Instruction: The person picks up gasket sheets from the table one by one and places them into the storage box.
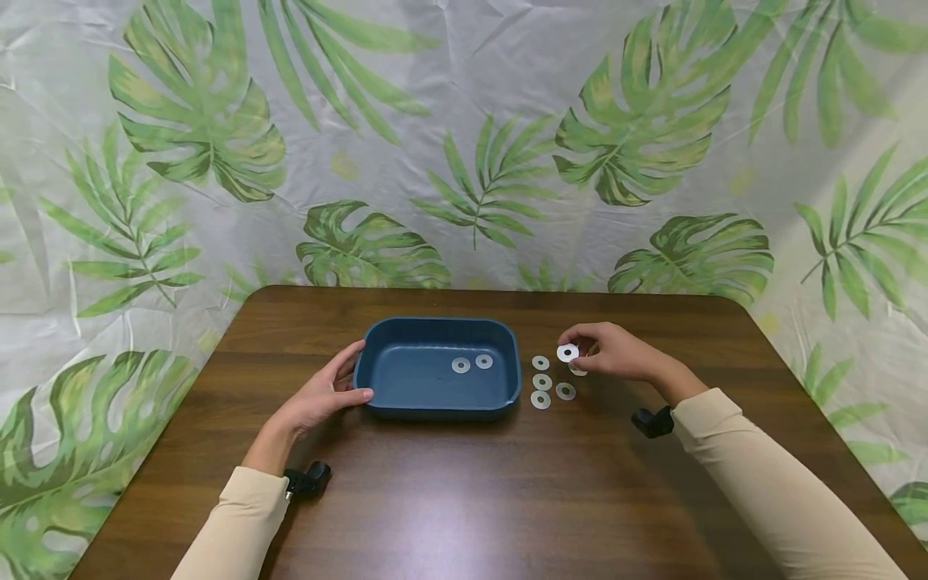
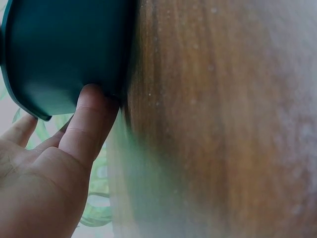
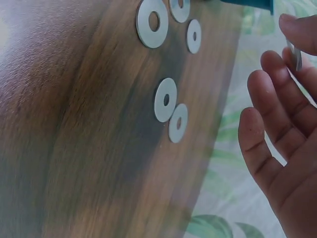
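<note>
Right hand, right of centre in the head view, is pinching a washer above five loose washers on the surface. Left hand is being pressed, fingers seemingly relaxed, against the blue tray at centre.

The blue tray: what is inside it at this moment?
Inside the blue tray lie two white washers, side by side on its floor, right of centre. The rest of the floor shows bare. Only the strip just behind the near wall is hidden from the head view.
</note>
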`<act>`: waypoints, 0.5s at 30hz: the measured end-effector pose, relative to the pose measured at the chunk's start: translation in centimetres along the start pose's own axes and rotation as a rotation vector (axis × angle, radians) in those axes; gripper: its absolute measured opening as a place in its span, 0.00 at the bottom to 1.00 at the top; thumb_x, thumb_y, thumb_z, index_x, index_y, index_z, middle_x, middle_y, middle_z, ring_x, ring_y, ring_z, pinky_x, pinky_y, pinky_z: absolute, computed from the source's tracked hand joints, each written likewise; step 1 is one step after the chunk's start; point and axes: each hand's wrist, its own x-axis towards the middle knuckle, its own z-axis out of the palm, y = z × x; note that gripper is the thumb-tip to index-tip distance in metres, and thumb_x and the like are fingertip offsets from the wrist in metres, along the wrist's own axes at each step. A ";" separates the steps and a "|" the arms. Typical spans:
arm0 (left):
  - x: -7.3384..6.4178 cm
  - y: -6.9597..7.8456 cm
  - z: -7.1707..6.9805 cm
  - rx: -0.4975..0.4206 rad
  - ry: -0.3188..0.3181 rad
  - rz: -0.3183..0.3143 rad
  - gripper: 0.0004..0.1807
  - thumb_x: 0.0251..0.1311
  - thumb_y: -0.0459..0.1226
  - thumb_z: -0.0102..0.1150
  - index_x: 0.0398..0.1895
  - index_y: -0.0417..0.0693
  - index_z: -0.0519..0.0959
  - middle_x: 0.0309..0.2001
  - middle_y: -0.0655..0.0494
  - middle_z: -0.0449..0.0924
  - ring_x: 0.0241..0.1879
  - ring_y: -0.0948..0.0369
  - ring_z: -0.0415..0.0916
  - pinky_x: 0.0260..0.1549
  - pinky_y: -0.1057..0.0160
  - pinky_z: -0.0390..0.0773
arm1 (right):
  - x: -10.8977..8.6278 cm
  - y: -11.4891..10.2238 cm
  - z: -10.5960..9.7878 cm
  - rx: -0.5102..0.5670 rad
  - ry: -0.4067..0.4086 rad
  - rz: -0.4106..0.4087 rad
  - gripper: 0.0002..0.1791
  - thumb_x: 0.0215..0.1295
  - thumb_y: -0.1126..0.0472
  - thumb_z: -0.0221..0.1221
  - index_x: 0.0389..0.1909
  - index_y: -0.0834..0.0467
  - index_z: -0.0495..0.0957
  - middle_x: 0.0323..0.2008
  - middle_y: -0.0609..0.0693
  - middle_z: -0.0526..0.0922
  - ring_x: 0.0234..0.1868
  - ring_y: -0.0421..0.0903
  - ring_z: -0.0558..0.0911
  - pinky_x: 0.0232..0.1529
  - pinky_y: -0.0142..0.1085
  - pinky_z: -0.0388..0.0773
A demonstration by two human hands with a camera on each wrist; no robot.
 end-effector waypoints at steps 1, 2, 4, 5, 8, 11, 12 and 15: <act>0.0 0.0 0.0 -0.001 0.003 -0.005 0.49 0.66 0.39 0.62 0.81 0.52 0.41 0.80 0.37 0.40 0.75 0.34 0.52 0.69 0.39 0.61 | 0.2 0.1 0.1 0.006 0.002 0.002 0.17 0.64 0.64 0.64 0.53 0.62 0.79 0.39 0.51 0.83 0.38 0.38 0.78 0.42 0.38 0.81; 0.0 -0.1 0.1 0.001 0.002 -0.004 0.49 0.66 0.39 0.62 0.81 0.52 0.41 0.80 0.37 0.40 0.75 0.34 0.52 0.69 0.39 0.62 | 0.3 0.3 0.2 0.016 0.006 0.009 0.17 0.64 0.65 0.64 0.53 0.62 0.79 0.39 0.51 0.83 0.39 0.39 0.79 0.43 0.38 0.81; 0.0 -0.1 0.1 0.003 0.002 -0.007 0.49 0.66 0.39 0.62 0.81 0.52 0.41 0.80 0.37 0.40 0.75 0.34 0.52 0.69 0.39 0.62 | 0.7 0.6 0.3 0.030 0.024 0.019 0.17 0.64 0.65 0.64 0.53 0.62 0.79 0.39 0.52 0.84 0.39 0.41 0.80 0.41 0.36 0.81; 0.1 -0.2 0.1 0.002 0.005 -0.010 0.49 0.66 0.39 0.62 0.81 0.52 0.41 0.80 0.37 0.40 0.75 0.35 0.52 0.69 0.39 0.62 | 0.9 0.8 0.3 0.038 0.032 0.023 0.17 0.64 0.65 0.64 0.53 0.62 0.79 0.39 0.53 0.84 0.39 0.42 0.80 0.40 0.35 0.80; 0.1 -0.2 0.1 0.005 0.006 -0.006 0.49 0.66 0.40 0.62 0.81 0.52 0.41 0.80 0.37 0.40 0.76 0.35 0.50 0.70 0.38 0.60 | 1.6 1.1 0.3 0.057 0.059 0.035 0.17 0.64 0.65 0.65 0.53 0.62 0.79 0.40 0.55 0.84 0.39 0.44 0.81 0.37 0.33 0.78; 0.1 -0.2 0.1 -0.004 0.010 -0.006 0.49 0.66 0.39 0.62 0.81 0.53 0.41 0.80 0.38 0.39 0.76 0.35 0.48 0.70 0.37 0.58 | 2.4 1.2 0.3 0.073 0.072 0.050 0.18 0.64 0.65 0.65 0.54 0.62 0.79 0.40 0.56 0.84 0.38 0.44 0.80 0.35 0.33 0.77; 0.1 -0.2 0.0 -0.006 0.008 -0.005 0.49 0.66 0.39 0.62 0.81 0.53 0.41 0.80 0.38 0.39 0.76 0.35 0.48 0.70 0.37 0.58 | 2.6 1.2 0.2 0.078 0.074 0.054 0.18 0.64 0.65 0.65 0.55 0.63 0.79 0.41 0.56 0.84 0.38 0.44 0.80 0.35 0.33 0.76; 0.0 -0.1 0.0 -0.011 0.002 0.001 0.49 0.66 0.39 0.61 0.81 0.52 0.41 0.81 0.38 0.38 0.77 0.35 0.48 0.70 0.37 0.57 | 3.4 1.2 0.2 0.096 0.080 0.069 0.19 0.64 0.66 0.64 0.56 0.63 0.78 0.42 0.57 0.84 0.40 0.45 0.80 0.38 0.33 0.77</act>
